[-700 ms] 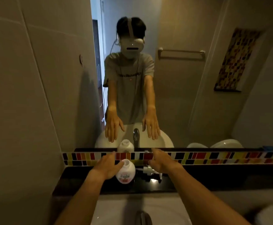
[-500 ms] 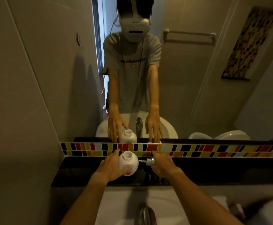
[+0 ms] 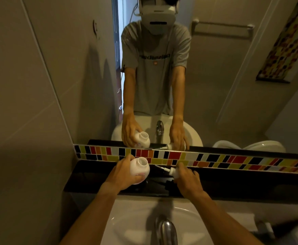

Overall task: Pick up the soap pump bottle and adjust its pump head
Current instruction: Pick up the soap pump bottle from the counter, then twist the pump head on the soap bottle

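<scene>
A round white soap bottle (image 3: 139, 167) with a pink label is held above the black ledge (image 3: 233, 183), tilted, its open neck facing up and to the right. My left hand (image 3: 125, 175) grips its body from the left. The white pump head (image 3: 171, 171) is off the bottle, its thin tube pointing left toward the neck. My right hand (image 3: 187, 179) holds that pump head a short gap to the right of the bottle. Both are also reflected in the mirror above.
A strip of coloured tiles (image 3: 206, 159) runs behind the ledge below the mirror (image 3: 215, 85). The white basin (image 3: 135, 221) and chrome tap (image 3: 166, 230) lie under my forearms. A tiled wall (image 3: 20, 103) closes the left side.
The bottle stood on the ledge with my hands reaching in. Now my left hand has lifted and tilted it, and my right hand has picked up the pump head beside it.
</scene>
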A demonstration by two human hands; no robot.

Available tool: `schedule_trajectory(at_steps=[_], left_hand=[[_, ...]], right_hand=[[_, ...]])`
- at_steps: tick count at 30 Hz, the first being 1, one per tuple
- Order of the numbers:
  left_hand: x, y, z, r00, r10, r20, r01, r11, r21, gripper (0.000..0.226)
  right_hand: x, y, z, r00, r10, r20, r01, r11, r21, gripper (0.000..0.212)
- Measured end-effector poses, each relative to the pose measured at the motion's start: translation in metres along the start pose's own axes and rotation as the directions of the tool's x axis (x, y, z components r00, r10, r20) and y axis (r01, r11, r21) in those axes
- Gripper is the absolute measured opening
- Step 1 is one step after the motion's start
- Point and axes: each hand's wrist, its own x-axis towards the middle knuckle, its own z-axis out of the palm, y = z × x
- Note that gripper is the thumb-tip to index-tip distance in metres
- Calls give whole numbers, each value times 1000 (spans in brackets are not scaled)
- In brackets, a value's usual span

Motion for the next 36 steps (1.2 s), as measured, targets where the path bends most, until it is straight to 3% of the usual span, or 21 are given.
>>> schedule_trajectory(at_steps=[3,7,12,20,25,30,33,34,36], left_hand=[[-14,8,-16,998,24,-55,-18,995,100,72],[-34,26,-29,994,66,-90,-48,981,188,76],[-56,53,-32,983,160,-86,-138,966,220,75],[-76,97,-29,954,291,-68,-256,915,311,71],[-80,115,-18,922,377,-89,-339,896,286,70],[-81,106,-19,934,354,-51,-341,924,172,73],[-82,99,-17,940,331,-80,-330,943,28,71],[-83,98,-17,943,320,-94,-324,946,-23,69],[-85,98,-16,954,284,-99,-294,949,-116,68]], right_hand=[[-11,-3,-29,998,-52,-37,54,997,60,38],[-29,-14,-63,988,-141,-66,145,988,55,42],[-51,-27,-82,971,-215,-101,209,975,-70,54],[-73,-47,-97,943,-312,-119,287,939,-192,53],[-79,-64,-108,939,-335,-72,314,926,-207,48],[-86,-65,-119,937,-351,1,341,910,-235,50],[-88,-64,-121,902,-406,-147,366,899,-238,73],[-88,-64,-121,891,-395,-224,361,916,-176,85],[-90,-66,-122,909,-254,-330,305,946,112,103]])
